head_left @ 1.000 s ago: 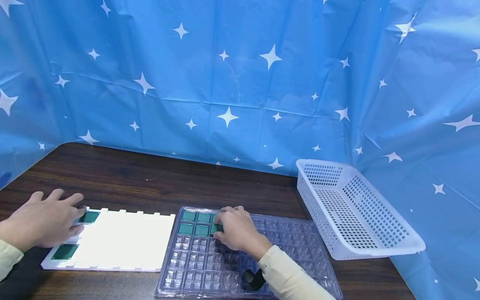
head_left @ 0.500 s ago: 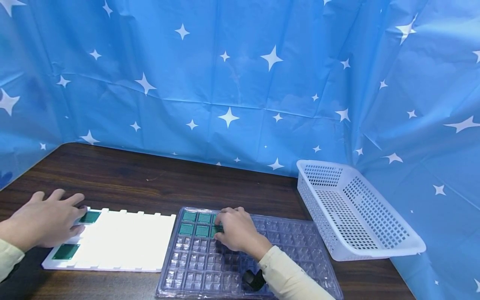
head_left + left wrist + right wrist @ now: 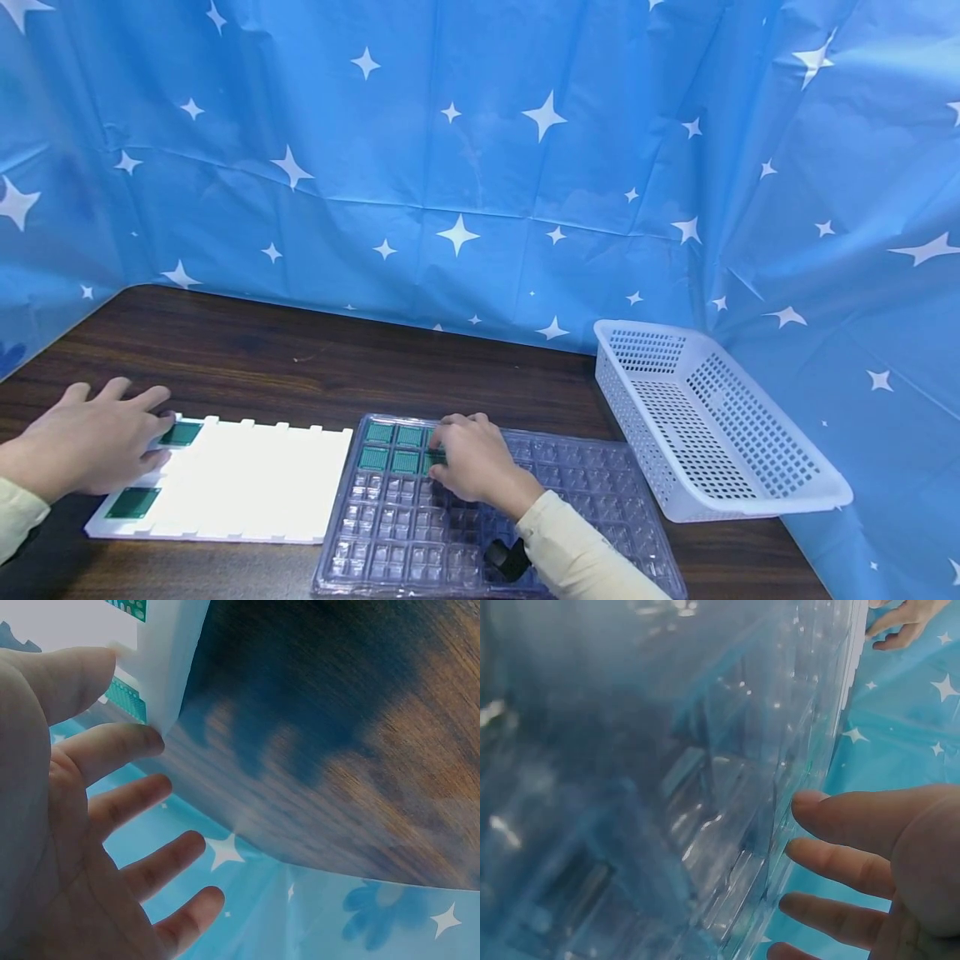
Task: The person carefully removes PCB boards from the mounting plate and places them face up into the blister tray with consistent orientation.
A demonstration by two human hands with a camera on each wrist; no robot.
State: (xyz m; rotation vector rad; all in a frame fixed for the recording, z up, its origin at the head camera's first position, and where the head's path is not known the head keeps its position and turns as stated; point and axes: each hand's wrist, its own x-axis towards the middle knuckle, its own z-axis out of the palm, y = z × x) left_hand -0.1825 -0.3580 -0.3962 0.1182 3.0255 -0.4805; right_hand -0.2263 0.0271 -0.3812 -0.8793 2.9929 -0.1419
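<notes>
My left hand (image 3: pixel 97 437) lies at the left end of a white board-shaped holder (image 3: pixel 255 483), fingers spread, index fingertip and thumb at its end. Two dark green circuit boards sit on that holder, an upper one (image 3: pixel 182 433) and a lower one (image 3: pixel 132 503). The left wrist view shows the index fingertip right at the holder's corner, near a green circuit board (image 3: pixel 127 700). My right hand (image 3: pixel 480 462) reaches over a clear plastic tray (image 3: pixel 393 521), thumb and fingertips at small green circuit boards (image 3: pixel 405 462) in its upper left pockets. Its fingers partly cover the third column.
A white perforated basket (image 3: pixel 697 417) stands at the right, close beside the tray. Behind the dark wooden table (image 3: pixel 262 358) hangs a blue curtain (image 3: pixel 480 167) with white stars. A black wrist device (image 3: pixel 507 558) overlaps the tray below the right forearm.
</notes>
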